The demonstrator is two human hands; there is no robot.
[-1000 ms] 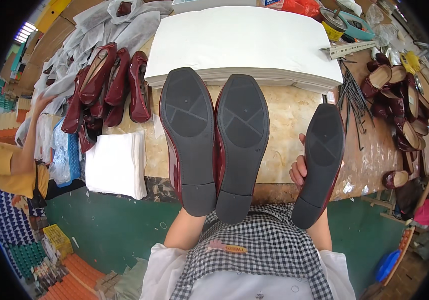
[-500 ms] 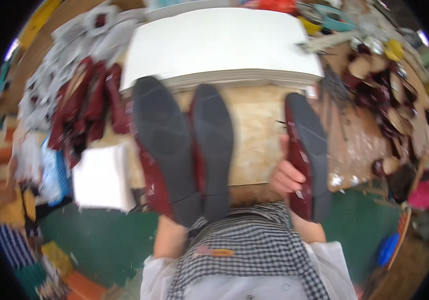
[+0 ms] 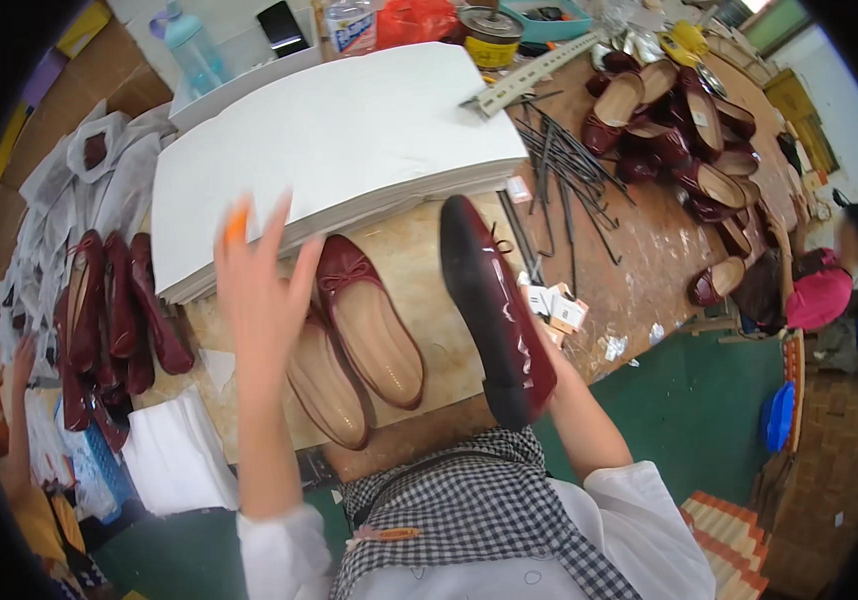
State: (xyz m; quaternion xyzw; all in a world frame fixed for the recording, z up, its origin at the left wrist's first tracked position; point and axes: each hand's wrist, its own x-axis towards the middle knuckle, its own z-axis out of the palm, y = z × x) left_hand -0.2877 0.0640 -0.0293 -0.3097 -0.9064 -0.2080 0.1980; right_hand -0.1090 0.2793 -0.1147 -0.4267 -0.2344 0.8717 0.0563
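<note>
My left hand (image 3: 261, 285) is raised with its fingers spread and nothing in it, slightly blurred, an orange band round one finger. Just right of it, two burgundy ballet flats (image 3: 377, 335) with small bows and beige insoles lie side by side on the table, openings up. My left forearm covers part of the nearer-left flat (image 3: 329, 388). My right hand holds another burgundy ballet flat (image 3: 509, 310), turned on its side so that its dark sole faces left. That shoe hides most of my right fingers.
A thick stack of white sheets (image 3: 349, 120) lies behind the flats. More burgundy shoes hang together at left (image 3: 114, 300) and pile up at far right (image 3: 689, 130). Black rods (image 3: 569, 180) and small tags (image 3: 556, 306) lie on the table. Another person (image 3: 819, 280) is at right.
The two flats, previously held up with soles showing, now lie on the table. My left hand has let go and risen. The right-hand flat has turned slightly, and the view has swung rightward.
</note>
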